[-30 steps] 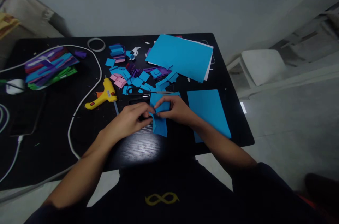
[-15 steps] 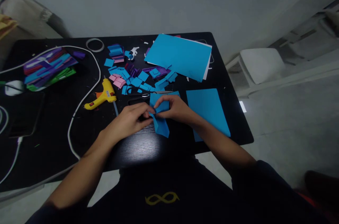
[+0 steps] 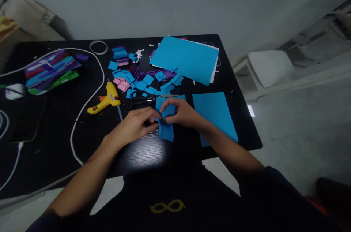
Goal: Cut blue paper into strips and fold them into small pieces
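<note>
A strip of blue paper [image 3: 166, 131] is pinched between my two hands over the front part of the black table. My left hand [image 3: 142, 120] closes on its left edge with thumb and fingertips. From the other side my right hand [image 3: 182, 113] grips the same strip, thumb near the left fingertips. The strip's lower part hangs toward me, and its upper part shows behind my right fingers. Just beyond my hands lie black-handled scissors [image 3: 145, 101], partly hidden. A blue sheet [image 3: 212, 109] lies flat beside my right wrist, partly under the forearm.
A yellow glue gun [image 3: 107, 99] lies left of my hands, near a looping white cable [image 3: 71, 135]. Small folded blue, pink and purple paper pieces [image 3: 141, 85] are scattered behind. Larger blue sheets [image 3: 186, 58] rest at the back right. Bundled coloured strips [image 3: 52, 71] sit at left.
The lower part of the blue strip has shifted slightly and now looks flatter and broader, less folded. Both hands stay in nearly the same place.
</note>
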### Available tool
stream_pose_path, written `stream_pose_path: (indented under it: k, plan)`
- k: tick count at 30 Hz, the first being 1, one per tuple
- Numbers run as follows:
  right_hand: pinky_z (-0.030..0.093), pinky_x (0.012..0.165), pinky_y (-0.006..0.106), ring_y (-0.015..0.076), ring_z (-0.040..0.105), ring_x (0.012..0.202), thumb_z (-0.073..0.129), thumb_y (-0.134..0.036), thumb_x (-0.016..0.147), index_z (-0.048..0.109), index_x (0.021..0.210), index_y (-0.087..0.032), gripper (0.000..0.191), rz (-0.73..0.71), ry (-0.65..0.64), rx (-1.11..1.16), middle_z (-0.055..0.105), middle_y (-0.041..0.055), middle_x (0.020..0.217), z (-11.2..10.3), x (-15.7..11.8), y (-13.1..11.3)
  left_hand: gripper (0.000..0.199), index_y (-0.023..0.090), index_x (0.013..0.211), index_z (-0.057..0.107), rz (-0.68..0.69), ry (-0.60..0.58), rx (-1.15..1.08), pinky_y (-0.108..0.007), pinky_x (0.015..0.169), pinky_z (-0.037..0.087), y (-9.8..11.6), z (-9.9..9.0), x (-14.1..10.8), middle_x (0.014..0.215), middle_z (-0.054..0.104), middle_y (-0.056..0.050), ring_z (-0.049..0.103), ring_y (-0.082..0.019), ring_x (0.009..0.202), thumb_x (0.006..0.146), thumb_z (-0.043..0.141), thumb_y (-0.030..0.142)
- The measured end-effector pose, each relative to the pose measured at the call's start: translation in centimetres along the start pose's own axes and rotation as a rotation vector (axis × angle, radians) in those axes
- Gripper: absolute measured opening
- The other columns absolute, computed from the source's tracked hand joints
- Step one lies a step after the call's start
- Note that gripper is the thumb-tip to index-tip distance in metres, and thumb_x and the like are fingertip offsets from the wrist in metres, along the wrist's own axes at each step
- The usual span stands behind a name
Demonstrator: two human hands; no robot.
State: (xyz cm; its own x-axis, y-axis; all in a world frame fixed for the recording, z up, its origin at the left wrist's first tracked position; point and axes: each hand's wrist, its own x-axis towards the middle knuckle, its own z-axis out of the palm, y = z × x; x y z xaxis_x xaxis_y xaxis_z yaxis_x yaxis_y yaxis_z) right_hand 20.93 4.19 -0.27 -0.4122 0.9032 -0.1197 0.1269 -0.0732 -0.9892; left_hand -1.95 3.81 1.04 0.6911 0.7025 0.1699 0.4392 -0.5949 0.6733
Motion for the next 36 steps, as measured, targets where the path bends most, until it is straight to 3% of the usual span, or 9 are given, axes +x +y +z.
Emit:
stream_pose_path:
  k: [8,13,16,19,26,29,32,36]
  plan:
    - [0.053,0.077,0.031,0.0162,0.063,0.084,0.071,-0.021,0.082,0.076,0.09,-0.02,0.009,0.013,-0.09,0.133,0.068,0.0007,0.09,-1.0,0.0,-0.6,0.009,0.019,0.102,0.069,-0.026,0.038,-0.014,-0.021,0.066,0.051,0.1,-0.6,0.0,0.082,0.067,0.0,0.066,-0.012,0.073,0.094,0.066,0.02]
    - [0.062,0.084,0.034,0.0139,0.063,0.081,0.062,-0.016,0.084,0.077,0.093,-0.023,0.018,0.033,-0.186,0.235,0.063,-0.001,0.087,-1.6,-0.3,-1.2,0.01,0.019,0.102,0.07,-0.043,0.105,-0.044,-0.022,0.067,0.054,-0.2,-1.2,0.0,0.081,0.067,0.0,0.067,-0.013,0.073,0.094,0.068,0.024]
    - [0.062,0.093,0.038,0.0155,0.068,0.089,0.071,-0.015,0.08,0.075,0.102,-0.022,0.023,-0.012,-0.237,0.223,0.066,-0.0001,0.096,-1.6,-0.6,-1.3,0.011,0.019,0.102,0.07,-0.044,0.159,-0.061,-0.022,0.067,0.054,-0.6,-1.2,0.0,0.08,0.068,0.0,0.066,-0.013,0.072,0.092,0.069,0.023]
    - [0.061,0.092,0.036,0.0186,0.071,0.098,0.081,-0.022,0.079,0.072,0.104,-0.021,0.026,-0.095,-0.167,0.094,0.067,0.0033,0.107,-1.1,-0.8,-0.9,0.012,0.019,0.102,0.069,-0.032,0.176,-0.085,-0.021,0.068,0.054,-1.0,-1.1,0.0,0.082,0.069,0.0,0.067,-0.013,0.073,0.09,0.072,0.021]
    - [0.054,0.071,0.029,0.017,0.067,0.077,0.086,-0.04,0.081,0.075,0.091,-0.02,0.025,-0.209,0.035,-0.19,0.071,0.0021,0.085,-0.5,-0.6,0.5,0.014,0.019,0.103,0.068,-0.019,0.152,-0.097,-0.024,0.069,0.054,-0.8,-1.0,0.2,0.087,0.07,-0.001,0.067,-0.014,0.074,0.092,0.073,0.027]
    - [0.053,0.068,0.028,0.0167,0.066,0.074,0.085,-0.042,0.082,0.076,0.087,-0.02,0.024,-0.262,0.015,-0.221,0.072,0.0022,0.083,-0.5,-0.5,0.6,0.016,0.021,0.109,0.071,0.028,0.102,-0.078,-0.027,0.075,0.055,-0.9,-1.1,0.0,0.093,0.072,-0.003,0.069,-0.016,0.082,0.094,0.071,0.027]
    - [0.053,0.069,0.03,0.0181,0.067,0.076,0.085,-0.041,0.082,0.077,0.086,-0.02,0.023,-0.284,-0.007,-0.218,0.073,0.0032,0.084,-0.5,-0.5,0.7,0.011,0.02,0.103,0.072,0.044,0.094,-0.07,-0.027,0.075,0.054,-0.9,-1.1,0.0,0.093,0.073,-0.005,0.068,-0.017,0.084,0.095,0.07,0.027]
    - [0.058,0.074,0.033,0.0201,0.071,0.08,0.087,-0.043,0.079,0.076,0.088,-0.02,0.027,-0.185,0.056,-0.109,0.074,0.0029,0.084,-0.2,-0.4,1.0,0.014,0.019,0.088,0.07,-0.057,0.173,-0.15,-0.024,0.068,0.052,-0.8,-0.9,0.1,0.08,0.069,-0.001,0.066,-0.014,0.073,0.092,0.074,0.031]
